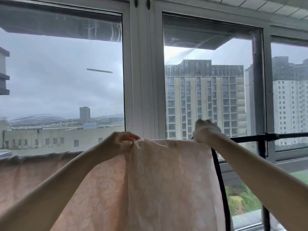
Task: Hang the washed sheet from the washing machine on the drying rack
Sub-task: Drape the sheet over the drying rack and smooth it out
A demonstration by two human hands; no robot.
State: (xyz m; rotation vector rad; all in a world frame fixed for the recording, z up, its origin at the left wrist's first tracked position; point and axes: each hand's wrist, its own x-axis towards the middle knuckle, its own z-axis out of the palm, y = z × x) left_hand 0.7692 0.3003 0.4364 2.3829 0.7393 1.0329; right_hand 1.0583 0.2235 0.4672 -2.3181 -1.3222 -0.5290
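A pale pink patterned sheet [166, 180] hangs in front of me over the top rail of a black drying rack [260, 136]. My left hand [120, 140] pinches a bunched fold at the sheet's upper edge. My right hand [206, 130] is closed on the sheet's top corner where it lies over the rail. Further left, the sheet drapes lower along the same line. The rack's rail runs bare to the right of my right hand, and a black upright shows below it beside the sheet's edge.
Large white-framed windows [141, 80] stand right behind the rack, with tall buildings outside. A window sill [291, 160] runs along the lower right. The rack's black legs [265, 219] descend at the lower right.
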